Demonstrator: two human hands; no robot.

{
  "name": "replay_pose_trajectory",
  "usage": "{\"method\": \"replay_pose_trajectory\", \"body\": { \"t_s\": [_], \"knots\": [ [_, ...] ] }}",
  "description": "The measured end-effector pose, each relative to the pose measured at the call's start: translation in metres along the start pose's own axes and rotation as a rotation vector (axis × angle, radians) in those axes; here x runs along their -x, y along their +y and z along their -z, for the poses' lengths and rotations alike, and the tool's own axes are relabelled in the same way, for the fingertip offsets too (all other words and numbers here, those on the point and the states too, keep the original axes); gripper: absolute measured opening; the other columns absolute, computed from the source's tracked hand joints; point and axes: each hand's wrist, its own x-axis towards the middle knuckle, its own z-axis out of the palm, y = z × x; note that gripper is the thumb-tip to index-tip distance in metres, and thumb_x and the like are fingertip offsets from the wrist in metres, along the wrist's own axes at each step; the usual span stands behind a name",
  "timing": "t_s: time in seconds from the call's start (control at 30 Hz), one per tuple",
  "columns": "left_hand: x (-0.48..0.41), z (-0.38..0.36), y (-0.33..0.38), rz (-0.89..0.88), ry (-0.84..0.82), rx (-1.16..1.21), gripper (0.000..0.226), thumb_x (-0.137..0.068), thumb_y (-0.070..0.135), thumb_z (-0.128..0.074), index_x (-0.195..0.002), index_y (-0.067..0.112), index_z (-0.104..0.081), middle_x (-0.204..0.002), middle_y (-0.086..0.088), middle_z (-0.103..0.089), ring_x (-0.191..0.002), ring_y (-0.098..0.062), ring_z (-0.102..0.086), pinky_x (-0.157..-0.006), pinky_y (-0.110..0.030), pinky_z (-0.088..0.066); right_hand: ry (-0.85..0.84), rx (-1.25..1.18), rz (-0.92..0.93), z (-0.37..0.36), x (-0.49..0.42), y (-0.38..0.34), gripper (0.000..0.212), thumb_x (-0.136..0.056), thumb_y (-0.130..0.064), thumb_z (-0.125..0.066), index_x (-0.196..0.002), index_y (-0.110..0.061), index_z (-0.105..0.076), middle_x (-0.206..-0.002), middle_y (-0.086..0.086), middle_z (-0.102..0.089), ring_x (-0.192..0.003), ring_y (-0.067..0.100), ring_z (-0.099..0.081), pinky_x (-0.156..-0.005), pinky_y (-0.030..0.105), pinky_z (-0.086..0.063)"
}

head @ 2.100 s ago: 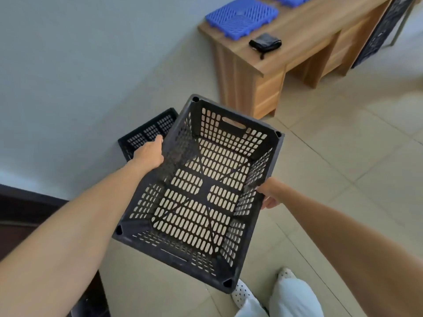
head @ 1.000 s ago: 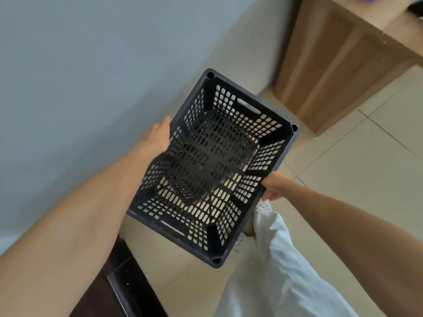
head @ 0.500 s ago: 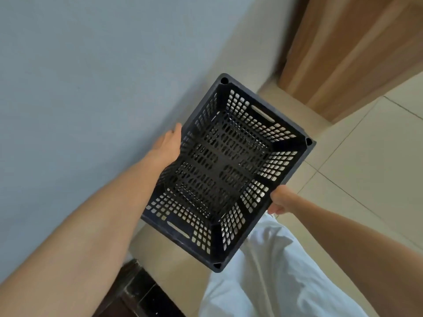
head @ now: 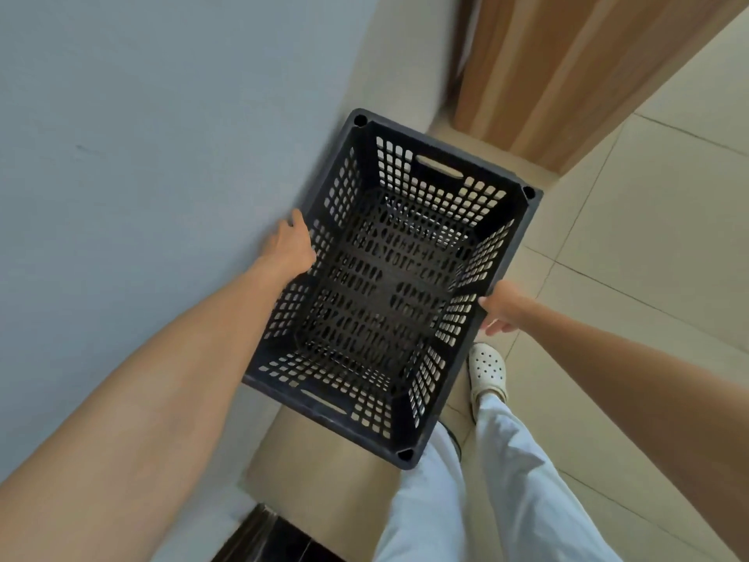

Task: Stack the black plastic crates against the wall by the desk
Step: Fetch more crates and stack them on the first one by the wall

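A black perforated plastic crate point(head: 409, 184) sits close to the grey wall point(head: 142, 156), seen from above with its open top facing me. Through its slotted floor I see dark plastic of another crate beneath it. My left hand point(head: 289, 245) is on the crate's long wall-side rim, with the fingers hidden between crate and wall. My right hand point(head: 500, 308) is at the opposite long rim, fingers curled against its outer face. The wooden desk's side panel point(head: 567, 66) rises just beyond the crate.
Beige floor tiles point(head: 648, 237) spread to the right. My white perforated shoe point(head: 488, 369) and pale trouser leg point(head: 486, 500) stand right beside the crate's near corner. A dark threshold strip point(head: 267, 537) lies at the bottom edge by the wall.
The crate has gone down toward the floor by the wall, over the crate that stood there. My head has tilted further down, so the desk top left the view.
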Motion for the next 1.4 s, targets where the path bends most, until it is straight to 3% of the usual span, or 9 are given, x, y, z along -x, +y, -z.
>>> {"method": "replay_pose_trajectory", "body": {
  "t_s": [0.1, 0.3, 0.53, 0.67, 0.8, 0.9, 1.03, 1.17, 1.4],
  "knots": [
    [0.001, -0.005, 0.003, 0.047, -0.012, 0.016, 0.076, -0.095, 0.01, -0.047, -0.155, 0.006, -0.002, -0.152, -0.027, -0.023, -0.133, -0.045, -0.038, -0.105, -0.049, -0.039, 0.08, 0.199, 0.053, 0.001, -0.004, 0.004, 0.032, -0.097, -0.031, -0.057, -0.076, -0.007, -0.058, -0.064, 0.001, -0.069, -0.064, 0.019, -0.072, -0.075, 0.04, -0.06],
    [0.001, -0.003, 0.009, 0.142, -0.072, 0.165, 0.079, -0.097, 0.012, -0.048, -0.157, 0.01, 0.004, -0.161, -0.022, -0.006, -0.143, -0.041, -0.026, -0.116, -0.048, -0.03, 0.283, 0.471, 0.165, -0.002, 0.003, 0.01, 0.044, -0.094, -0.057, -0.047, -0.079, -0.017, -0.059, -0.083, 0.003, -0.066, -0.076, 0.022, -0.064, -0.076, 0.039, -0.055],
    [0.013, -0.011, 0.008, 0.155, 0.015, 0.231, 0.072, -0.096, 0.007, -0.046, -0.156, 0.006, -0.006, -0.159, -0.02, -0.017, -0.142, -0.037, -0.03, -0.114, -0.045, -0.033, 0.374, 0.624, 0.292, 0.007, 0.009, 0.015, 0.048, -0.094, -0.059, -0.045, -0.064, -0.021, -0.04, -0.068, -0.001, -0.052, -0.057, 0.015, -0.047, -0.056, 0.031, -0.037],
    [0.019, -0.009, 0.017, 0.141, 0.084, 0.195, 0.059, -0.096, 0.007, -0.047, -0.151, 0.005, -0.025, -0.146, -0.02, -0.035, -0.123, -0.038, -0.049, -0.096, -0.043, -0.046, 0.429, 0.787, 0.509, 0.019, 0.013, 0.005, 0.043, -0.096, -0.053, -0.047, -0.073, -0.017, -0.045, -0.068, -0.001, -0.049, -0.068, 0.023, -0.055, -0.061, 0.033, -0.04],
    [0.035, -0.017, 0.034, 0.08, 0.023, 0.164, 0.06, -0.094, 0.008, -0.042, -0.152, 0.009, -0.027, -0.146, -0.02, -0.038, -0.128, -0.038, -0.045, -0.1, -0.046, -0.044, 0.368, 0.801, 0.871, 0.031, 0.012, -0.008, 0.025, -0.096, -0.041, -0.054, -0.089, -0.018, -0.048, -0.085, -0.001, -0.056, -0.087, 0.025, -0.061, -0.063, 0.034, -0.045],
    [0.057, -0.037, 0.052, 0.039, 0.019, 0.159, 0.054, -0.096, 0.012, -0.04, -0.149, 0.012, -0.032, -0.142, -0.019, -0.043, -0.124, -0.035, -0.048, -0.093, -0.042, -0.045, 0.271, 0.971, 1.067, 0.04, 0.004, -0.012, 0.03, -0.096, -0.044, -0.053, -0.115, -0.021, -0.053, -0.114, 0.001, -0.057, -0.111, 0.022, -0.052, -0.088, 0.036, -0.046],
    [0.091, -0.064, 0.084, 0.085, 0.057, 0.237, 0.046, -0.101, 0.019, -0.038, -0.147, 0.016, -0.039, -0.139, -0.014, -0.05, -0.12, -0.032, -0.053, -0.094, -0.045, -0.048, 0.136, 1.24, 1.09, 0.055, -0.007, -0.01, 0.049, -0.099, -0.053, -0.039, -0.138, -0.025, -0.045, -0.136, 0.002, -0.051, -0.129, 0.024, -0.043, -0.107, 0.041, -0.036],
    [0.137, -0.098, 0.126, 0.126, 0.083, 0.396, 0.036, -0.106, 0.03, -0.032, -0.127, 0.015, -0.056, -0.118, -0.011, -0.064, -0.097, -0.029, -0.061, -0.075, -0.036, -0.048, 0.127, 1.408, 1.166, 0.067, -0.012, 0.004, 0.052, -0.101, -0.049, -0.034, -0.145, -0.021, -0.039, -0.14, 0.003, -0.05, -0.132, 0.026, -0.043, -0.112, 0.039, -0.03],
    [0.214, -0.185, 0.147, 0.124, 0.017, 0.505, 0.055, -0.101, 0.054, -0.027, -0.142, 0.021, -0.044, -0.137, 0.0, -0.053, -0.125, -0.024, -0.052, -0.097, -0.044, -0.045, 0.146, 1.573, 1.218, 0.063, -0.027, -0.005, 0.037, -0.105, -0.039, -0.032, -0.134, -0.017, -0.043, -0.127, 0.008, -0.057, -0.121, 0.03, -0.053, -0.1, 0.041, -0.04]
  ]
}}
